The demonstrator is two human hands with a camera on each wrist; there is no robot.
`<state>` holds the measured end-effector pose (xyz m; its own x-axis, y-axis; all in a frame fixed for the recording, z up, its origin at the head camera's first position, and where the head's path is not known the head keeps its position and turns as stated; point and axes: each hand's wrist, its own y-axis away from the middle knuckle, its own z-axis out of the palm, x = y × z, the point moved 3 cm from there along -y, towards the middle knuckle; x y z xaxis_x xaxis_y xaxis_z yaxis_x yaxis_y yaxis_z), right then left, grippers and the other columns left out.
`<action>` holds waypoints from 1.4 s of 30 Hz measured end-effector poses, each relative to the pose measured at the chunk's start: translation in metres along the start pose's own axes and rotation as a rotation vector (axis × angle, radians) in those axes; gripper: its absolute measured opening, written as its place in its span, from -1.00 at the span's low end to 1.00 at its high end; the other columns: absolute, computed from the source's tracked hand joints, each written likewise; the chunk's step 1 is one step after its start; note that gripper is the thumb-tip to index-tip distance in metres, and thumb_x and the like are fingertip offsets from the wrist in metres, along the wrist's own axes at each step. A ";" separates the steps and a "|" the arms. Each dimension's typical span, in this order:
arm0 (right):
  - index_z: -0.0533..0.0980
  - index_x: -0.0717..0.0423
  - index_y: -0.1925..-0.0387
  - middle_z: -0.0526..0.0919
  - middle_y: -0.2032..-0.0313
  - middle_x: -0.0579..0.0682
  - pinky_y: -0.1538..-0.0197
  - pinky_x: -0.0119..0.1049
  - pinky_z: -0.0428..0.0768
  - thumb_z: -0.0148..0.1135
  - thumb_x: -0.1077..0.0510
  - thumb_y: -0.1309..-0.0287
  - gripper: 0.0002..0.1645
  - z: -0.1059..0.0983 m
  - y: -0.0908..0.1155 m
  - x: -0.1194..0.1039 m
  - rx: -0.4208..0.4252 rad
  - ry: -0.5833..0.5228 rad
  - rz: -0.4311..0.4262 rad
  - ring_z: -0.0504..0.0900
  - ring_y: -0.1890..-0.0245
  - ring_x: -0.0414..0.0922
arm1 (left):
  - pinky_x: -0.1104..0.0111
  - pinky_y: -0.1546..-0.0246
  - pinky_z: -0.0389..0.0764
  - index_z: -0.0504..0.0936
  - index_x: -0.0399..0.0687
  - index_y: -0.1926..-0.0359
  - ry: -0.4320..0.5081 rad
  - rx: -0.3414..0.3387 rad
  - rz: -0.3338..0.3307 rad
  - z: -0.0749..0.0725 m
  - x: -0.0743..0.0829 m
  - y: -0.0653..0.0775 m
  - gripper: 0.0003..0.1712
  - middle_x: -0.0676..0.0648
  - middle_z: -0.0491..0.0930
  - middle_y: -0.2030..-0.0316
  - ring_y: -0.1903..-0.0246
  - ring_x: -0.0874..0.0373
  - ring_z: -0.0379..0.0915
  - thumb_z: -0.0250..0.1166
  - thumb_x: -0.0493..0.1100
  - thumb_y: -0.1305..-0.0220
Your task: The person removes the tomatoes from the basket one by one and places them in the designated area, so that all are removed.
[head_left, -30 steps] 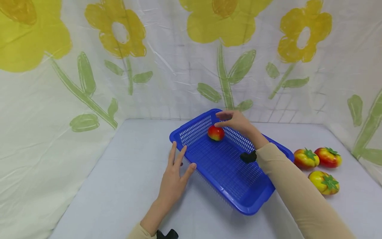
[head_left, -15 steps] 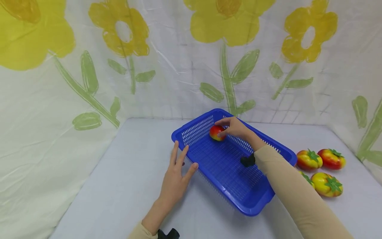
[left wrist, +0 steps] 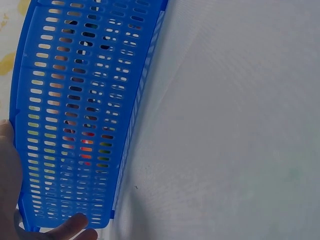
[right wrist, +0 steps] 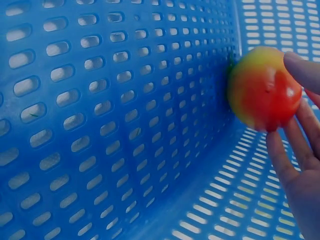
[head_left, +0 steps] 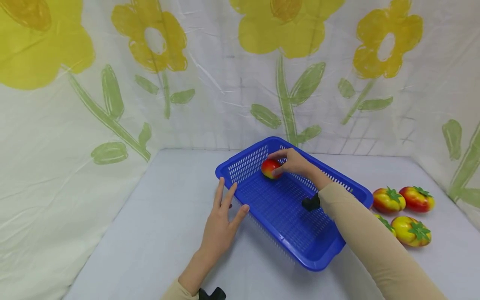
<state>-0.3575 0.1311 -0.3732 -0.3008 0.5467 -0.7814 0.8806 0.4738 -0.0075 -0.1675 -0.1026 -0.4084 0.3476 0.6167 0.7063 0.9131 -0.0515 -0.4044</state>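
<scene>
A blue plastic basket (head_left: 279, 210) with slotted walls sits at an angle on the white table. In its far left corner lies a glossy red-and-yellow fruit (head_left: 268, 167). My right hand (head_left: 295, 161) reaches into the basket and holds this fruit. In the right wrist view, thumb and fingertips meet the fruit (right wrist: 260, 90) beside the basket wall; a sliver of red shows behind the thumb. My left hand (head_left: 218, 230) is spread, its straight fingers at the basket's near left rim. From the left wrist, the basket's slotted side (left wrist: 75, 110) shows, with fingertips at its lower end.
Right of the basket lie several red-and-yellow fruits with green leafy tops, among them a redder one (head_left: 416, 198) and a yellower one (head_left: 410, 230). One fruit (head_left: 386, 225) is partly hidden by the right sleeve. A flower-painted curtain (head_left: 221, 83) hangs behind the table.
My right hand has come down from above the fruit and closed its thumb and fingers on it. The fruit has shifted slightly left since half a second ago. My left hand stays at the rim.
</scene>
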 end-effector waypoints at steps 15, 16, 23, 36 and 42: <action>0.62 0.13 -0.11 0.56 -0.09 0.12 -0.16 -0.04 0.46 0.54 0.30 0.04 -0.41 0.006 -0.004 0.002 0.008 0.120 -0.047 0.45 -0.12 0.06 | 0.28 0.32 0.54 0.17 0.15 -0.52 -0.011 0.007 0.006 0.001 -0.002 0.001 -0.23 0.07 -0.23 -0.55 0.01 -0.01 0.51 0.16 0.20 -0.41; 0.62 0.12 -0.11 0.57 -0.09 0.12 -0.16 -0.04 0.46 0.54 0.30 0.05 -0.40 0.006 -0.005 0.002 0.010 0.128 -0.053 0.45 -0.11 0.06 | 0.29 0.33 0.54 0.16 0.16 -0.52 -0.011 0.008 0.003 0.001 -0.003 0.001 -0.23 0.07 -0.23 -0.55 0.01 -0.01 0.51 0.15 0.21 -0.41; 0.59 0.06 -0.17 0.55 -0.13 0.13 -0.18 -0.03 0.45 0.53 0.36 0.07 -0.31 0.008 -0.005 0.001 -0.012 0.131 -0.017 0.46 -0.13 0.10 | 0.31 0.34 0.54 0.17 0.17 -0.52 -0.014 0.010 -0.020 -0.001 -0.002 0.001 -0.22 0.09 -0.23 -0.55 0.00 -0.02 0.52 0.15 0.23 -0.40; 0.52 0.14 -0.24 0.47 -0.18 0.19 -0.19 -0.02 0.43 0.55 0.32 0.09 -0.23 0.009 -0.001 0.000 -0.043 0.131 -0.005 0.43 -0.17 0.14 | 0.28 0.30 0.55 0.15 0.24 -0.52 -0.013 0.008 -0.017 0.001 -0.002 0.001 -0.23 0.09 -0.23 -0.54 -0.01 -0.04 0.51 0.15 0.24 -0.39; 0.56 0.13 -0.19 0.50 -0.14 0.17 -0.15 -0.04 0.47 0.59 0.31 0.13 -0.26 0.007 -0.002 0.001 -0.051 0.150 -0.014 0.48 -0.12 0.12 | 0.29 0.31 0.55 0.15 0.21 -0.53 -0.009 0.002 -0.009 0.001 -0.001 0.001 -0.23 0.09 -0.24 -0.55 -0.01 -0.03 0.51 0.15 0.22 -0.40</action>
<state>-0.3565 0.1256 -0.3784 -0.3678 0.6348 -0.6795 0.8571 0.5148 0.0169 -0.1676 -0.1025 -0.4099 0.3375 0.6241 0.7047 0.9158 -0.0445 -0.3992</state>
